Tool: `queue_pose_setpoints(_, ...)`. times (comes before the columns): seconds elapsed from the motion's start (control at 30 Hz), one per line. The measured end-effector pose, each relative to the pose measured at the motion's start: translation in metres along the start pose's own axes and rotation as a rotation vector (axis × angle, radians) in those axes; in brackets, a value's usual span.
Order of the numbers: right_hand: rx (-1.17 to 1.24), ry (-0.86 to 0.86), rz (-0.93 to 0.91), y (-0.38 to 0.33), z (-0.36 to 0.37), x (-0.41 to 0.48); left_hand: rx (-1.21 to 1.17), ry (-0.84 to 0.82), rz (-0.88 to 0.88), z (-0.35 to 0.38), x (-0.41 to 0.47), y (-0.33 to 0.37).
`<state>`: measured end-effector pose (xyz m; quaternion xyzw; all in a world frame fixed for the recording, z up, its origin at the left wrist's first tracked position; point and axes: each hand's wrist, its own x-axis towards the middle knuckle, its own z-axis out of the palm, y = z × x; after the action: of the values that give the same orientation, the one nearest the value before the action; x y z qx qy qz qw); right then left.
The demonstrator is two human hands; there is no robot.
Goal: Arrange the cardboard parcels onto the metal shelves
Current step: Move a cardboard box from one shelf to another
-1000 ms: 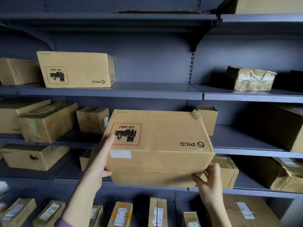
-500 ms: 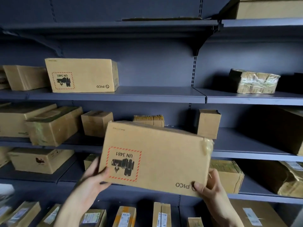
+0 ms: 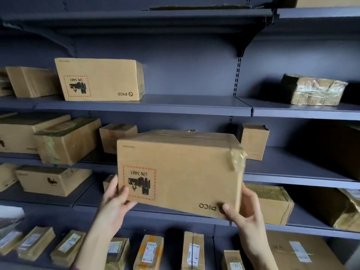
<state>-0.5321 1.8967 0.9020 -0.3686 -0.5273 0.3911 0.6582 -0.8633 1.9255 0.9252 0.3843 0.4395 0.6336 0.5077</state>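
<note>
I hold a brown cardboard parcel [image 3: 187,168] with an upside-down "UN 3481" label and "PICO" print in front of the grey metal shelves [image 3: 175,106]. My left hand [image 3: 115,201] grips its lower left corner, thumb on the front face. At the lower right corner my right hand [image 3: 243,213] grips it, thumb beside the "PICO" print. The parcel is in the air, its front face towards me and its taped top visible. A matching parcel [image 3: 99,79] stands on the upper shelf at the left.
The upper shelf has bare room between the matching parcel and a tape-wrapped parcel [image 3: 313,92] at the right. Several boxes crowd the middle shelf [image 3: 288,166] at the left, one small box [image 3: 253,141] near its centre. Lower shelves hold more parcels.
The parcel has been turned from top-face-up to front-face-towards-me and raised somewhat. Both hands have shifted to its lower corners.
</note>
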Motion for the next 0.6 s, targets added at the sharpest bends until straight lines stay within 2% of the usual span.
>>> queue_pose_setpoints(0.13,-0.25,0.024,-0.205,-0.028,0.041,0.001,-0.022,0.102,-0.035,0.009,0.022,0.001)
queue_pose_setpoints(0.27,-0.325,0.031,-0.248,-0.026,0.053,0.002,-0.055,0.131,-0.07,0.014,0.031,0.0)
queue_pose_setpoints(0.33,-0.333,0.103,-0.22,-0.02,0.053,0.003,-0.068,0.112,-0.054,0.015,0.03,0.002)
queue_pose_setpoints(0.4,-0.166,0.17,-0.092,-0.016,0.048,0.006,-0.085,0.071,-0.017,0.016,0.024,0.006)
queue_pose_setpoints(0.5,0.23,0.286,0.1,-0.004,0.025,0.018,-0.165,-0.097,0.018,0.016,0.009,0.013)
queue_pose_setpoints(0.57,0.315,0.349,0.151,0.005,0.008,0.026,-0.272,-0.16,-0.003,0.019,-0.002,0.013)
queue_pose_setpoints(0.6,0.345,0.355,0.168,0.009,0.003,0.029,-0.337,-0.14,-0.029,0.021,-0.004,0.01)
